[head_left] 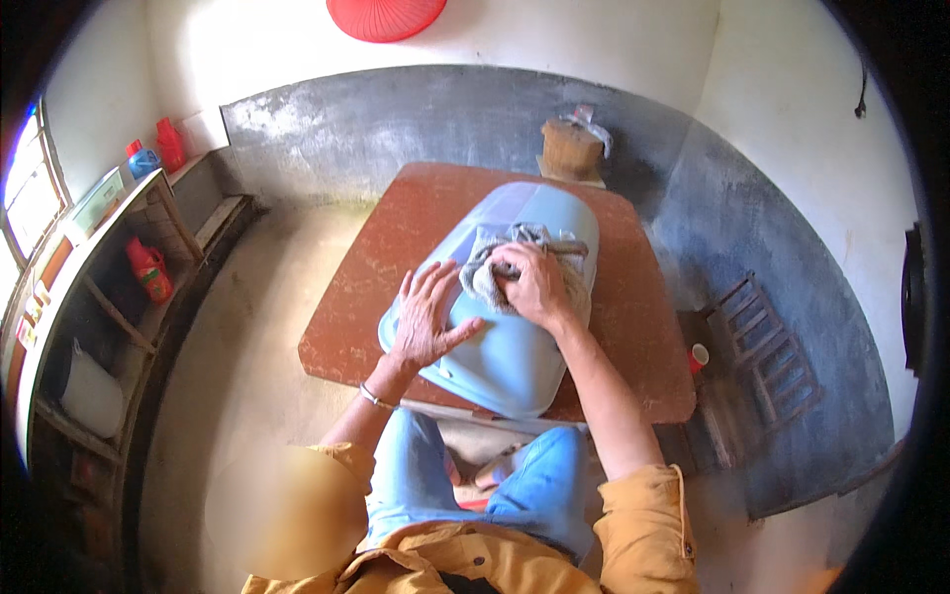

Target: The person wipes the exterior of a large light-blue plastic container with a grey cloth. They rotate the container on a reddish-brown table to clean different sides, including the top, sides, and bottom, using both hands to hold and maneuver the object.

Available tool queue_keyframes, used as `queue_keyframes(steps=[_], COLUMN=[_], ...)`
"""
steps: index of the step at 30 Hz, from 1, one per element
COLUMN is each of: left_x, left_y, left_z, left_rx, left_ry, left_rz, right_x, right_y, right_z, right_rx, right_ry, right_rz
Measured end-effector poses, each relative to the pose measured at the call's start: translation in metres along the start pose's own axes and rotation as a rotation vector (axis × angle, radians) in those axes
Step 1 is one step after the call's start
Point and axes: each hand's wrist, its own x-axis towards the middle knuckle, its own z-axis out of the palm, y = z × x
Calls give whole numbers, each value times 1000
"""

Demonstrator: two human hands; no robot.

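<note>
**Pressed and steadied**

The right hand [536,285] grips a bunched grey cloth [481,281] against the blue container [510,364] at centre frame; the left hand [427,319], open and spread, rests on it, apparently steadying it on the brown table [346,307].

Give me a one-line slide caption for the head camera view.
Right hand holds a grey cloth on a pale-blue container, left hand spread against it, atop a brown table.

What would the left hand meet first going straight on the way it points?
Probably the left edge of the gray cloth in the right hand; depth is unclear, so the left hand might skim past it over the blue container.
</note>
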Motion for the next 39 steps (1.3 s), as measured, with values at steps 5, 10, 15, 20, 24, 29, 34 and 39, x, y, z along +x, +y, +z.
queue_keyframes(steps=[5,10,15,20,24,29,34,39], left_x=[-2,-1,1,3,0,2,1,0], left_y=[-5,-5,-6,-6,-11,-10,-6,-4], left_z=[7,5,9,11,9,1,-1,1], left_rx=[17,34,40,16,-12,17,-21,8], left_ry=[19,53,91,103,109,65,40,37], left_rz=[21,38,55,41,43,100,62,44], right_x=[-3,2,3,-10,-6,20,4,10], right_y=[6,-5,7,-25,-46,-5,-21,-27], right_z=[3,-3,0,-3,-9,-10,-11,-10], right_rx=[57,47,-17,-129,-112,-164,-69,-14], right_ry=[-12,-5,3,-46,-100,-63,-193,-225], right_rz=[-4,33,-14,-74,-79,102,32,53])
